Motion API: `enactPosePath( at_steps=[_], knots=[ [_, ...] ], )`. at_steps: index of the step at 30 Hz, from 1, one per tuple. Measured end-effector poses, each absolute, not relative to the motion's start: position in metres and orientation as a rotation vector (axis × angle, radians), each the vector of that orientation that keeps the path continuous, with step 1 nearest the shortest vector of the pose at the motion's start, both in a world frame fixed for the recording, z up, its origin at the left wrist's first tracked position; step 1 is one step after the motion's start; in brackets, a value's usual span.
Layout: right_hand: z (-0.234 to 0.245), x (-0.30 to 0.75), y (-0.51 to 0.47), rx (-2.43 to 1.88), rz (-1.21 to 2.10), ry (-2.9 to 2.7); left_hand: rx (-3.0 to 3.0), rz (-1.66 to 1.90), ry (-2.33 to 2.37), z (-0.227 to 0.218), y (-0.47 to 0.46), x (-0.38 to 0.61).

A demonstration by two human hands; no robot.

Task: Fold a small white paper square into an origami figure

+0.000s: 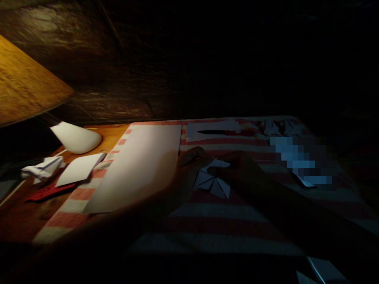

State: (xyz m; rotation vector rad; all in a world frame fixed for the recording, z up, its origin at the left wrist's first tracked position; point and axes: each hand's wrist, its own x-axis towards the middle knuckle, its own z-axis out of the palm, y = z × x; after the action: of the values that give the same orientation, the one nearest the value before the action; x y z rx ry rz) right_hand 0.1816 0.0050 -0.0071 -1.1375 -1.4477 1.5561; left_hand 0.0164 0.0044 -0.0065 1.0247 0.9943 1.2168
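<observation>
Landmark: a large white sheet [139, 165] lies on the left part of a red-and-white striped cloth [225, 221]. All places below are given from this sheet.
Folded paper: a small white folded paper [214, 183], creased into triangular flaps, lies flat on the cloth just right of the sheet's right edge, between the two hands.
Left hand: the left hand [192, 165] sits at the sheet's right edge, and its forearm crosses the sheet's near corner. The fingers are curled down onto the far left corner of the folded paper. Shadow hides whether they pinch it or only rest on it.
Right hand: the right hand [241, 169] lies right of the folded paper, further from the sheet. Its fingers are bent close together, and the tips meet on the paper's far edge and hold it there.
Knife: a dark knife [219, 132] rests on a smaller white piece, beyond the hands and right of the sheet's far corner.
Left of the sheet: a small white sheet [79, 169], a crumpled paper [43, 167] and a red strip [49, 192] lie on the bare wooden table [17, 217].
Lamp: a wooden lamp shade [26, 86] hangs far left above a white lamp base [77, 138], beyond the small sheet.
Light: the room is very dim, and the right side of the cloth is nearly black.
</observation>
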Motion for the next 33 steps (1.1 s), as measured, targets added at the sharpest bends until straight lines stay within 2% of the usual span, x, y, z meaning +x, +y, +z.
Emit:
enactPosePath(
  at_steps=[20, 26, 33],
  knots=[
    [-0.006, 0.183, 0.006, -1.15, 1.465, -1.47, 1.16, 1.138, 1.02, -0.012, 0.011, 0.01],
    [-0.008, 0.184, 0.007, -1.087, 1.57, -1.215, 1.171, 1.176, 0.981, -0.018, 0.013, 0.011],
    [-0.007, 0.188, 0.008, -1.168, 1.397, -1.329, 1.226, 1.115, 1.065, -0.014, 0.008, 0.014]
  ],
)
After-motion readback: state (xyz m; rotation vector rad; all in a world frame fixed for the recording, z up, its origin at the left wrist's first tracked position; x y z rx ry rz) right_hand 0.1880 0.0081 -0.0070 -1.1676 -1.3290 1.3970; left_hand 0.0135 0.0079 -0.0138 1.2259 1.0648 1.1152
